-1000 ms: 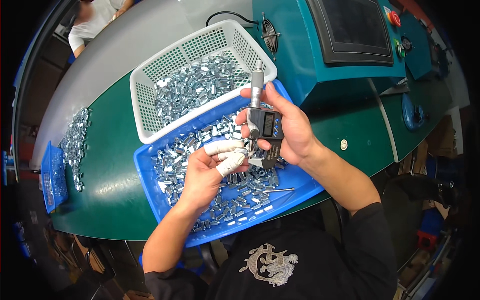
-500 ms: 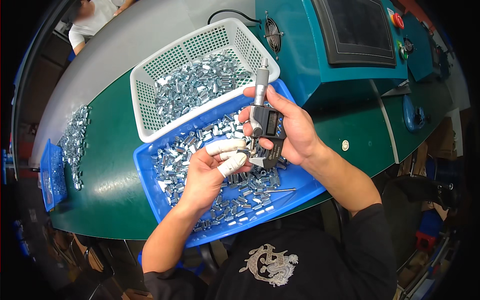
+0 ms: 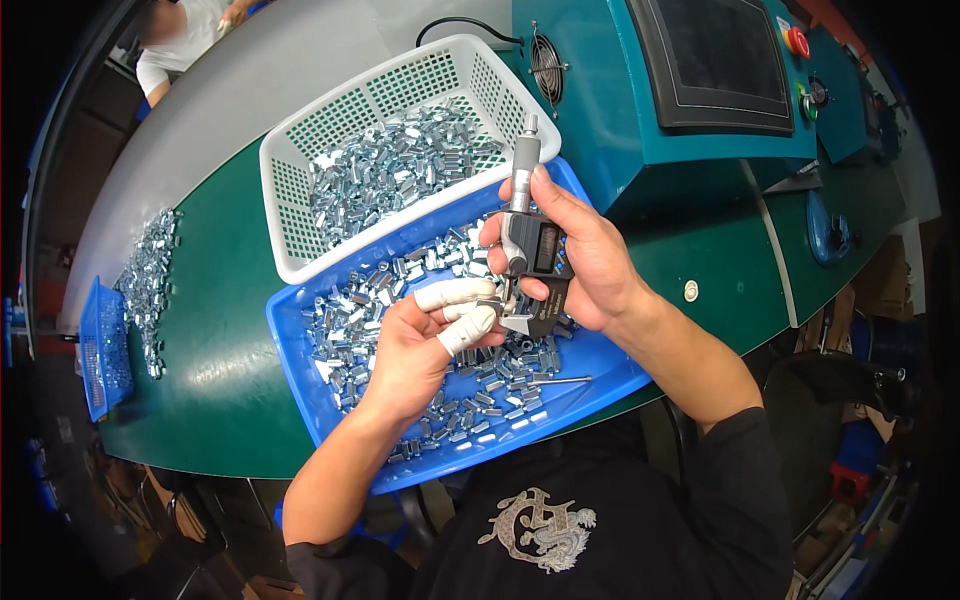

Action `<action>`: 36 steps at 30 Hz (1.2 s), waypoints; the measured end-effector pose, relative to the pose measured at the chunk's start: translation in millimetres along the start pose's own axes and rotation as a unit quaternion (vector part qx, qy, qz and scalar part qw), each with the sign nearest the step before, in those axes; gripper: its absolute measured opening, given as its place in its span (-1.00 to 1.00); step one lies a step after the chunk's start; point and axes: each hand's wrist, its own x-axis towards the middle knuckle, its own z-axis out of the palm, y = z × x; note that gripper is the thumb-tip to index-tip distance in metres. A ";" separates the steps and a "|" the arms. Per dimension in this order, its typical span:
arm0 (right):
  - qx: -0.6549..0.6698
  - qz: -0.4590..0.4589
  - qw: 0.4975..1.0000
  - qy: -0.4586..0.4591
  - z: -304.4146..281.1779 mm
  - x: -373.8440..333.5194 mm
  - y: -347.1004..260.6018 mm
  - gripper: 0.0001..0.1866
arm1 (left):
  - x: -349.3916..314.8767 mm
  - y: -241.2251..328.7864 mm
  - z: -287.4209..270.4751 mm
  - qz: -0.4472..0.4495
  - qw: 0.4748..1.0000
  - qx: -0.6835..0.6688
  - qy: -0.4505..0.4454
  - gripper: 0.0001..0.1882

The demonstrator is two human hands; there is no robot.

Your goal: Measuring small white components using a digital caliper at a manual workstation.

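My right hand [image 3: 590, 262] is closed round a digital micrometer [image 3: 537, 243], its grey thimble pointing away from me. White finger cots cover the thumb and forefinger of my left hand [image 3: 420, 335]. Those two fingers pinch a small metal coupling nut [image 3: 491, 305] beside the micrometer's jaws; whether it touches both jaw faces is too small to tell. Under both hands lies a blue tray [image 3: 300, 395] with many loose silvery coupling nuts [image 3: 480, 385]. A thin metal rod [image 3: 562, 381] rests among them at the tray's near right.
A white perforated basket [image 3: 281, 235] of more nuts overlaps the tray's far side. Leftward are a nut pile [image 3: 152, 280] and a small blue basket [image 3: 90, 400]. A teal machine [image 3: 590, 110] stands at the far right. Another person [image 3: 185, 40] is at the far left.
My hands and the micrometer have barely moved; the piece in my left fingers has tilted slightly by the jaws. The other person's hand has shifted at the far left.
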 end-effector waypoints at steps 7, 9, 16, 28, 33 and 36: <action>-0.003 -0.003 1.000 0.005 1.8 -0.5 -1.0 -0.60 | 0.3 -0.9 -1.2 0.005 1.000 0.010 -0.003 -0.70; -0.004 0.002 1.000 0.015 3.2 -1.5 -2.5 -0.60 | 0.2 0.4 0.0 0.004 1.000 0.003 -0.003 -0.72; -0.037 0.004 0.999 0.030 6.3 -0.5 -0.9 -0.60 | -0.2 0.5 -1.5 0.007 0.999 0.030 0.010 -0.74; -0.053 -0.002 0.998 0.035 8.8 -3.9 -3.6 -0.57 | 14.3 23.5 -27.3 0.185 0.959 0.093 0.194 -0.72; -0.053 0.009 0.998 0.031 12.8 -4.6 -3.7 -0.57 | 15.2 12.7 -42.2 0.265 0.909 0.221 0.233 -0.74; -0.062 0.006 0.997 0.041 8.7 -3.2 -2.1 -0.58 | 9.1 6.2 -24.6 0.156 0.804 0.565 0.104 -0.76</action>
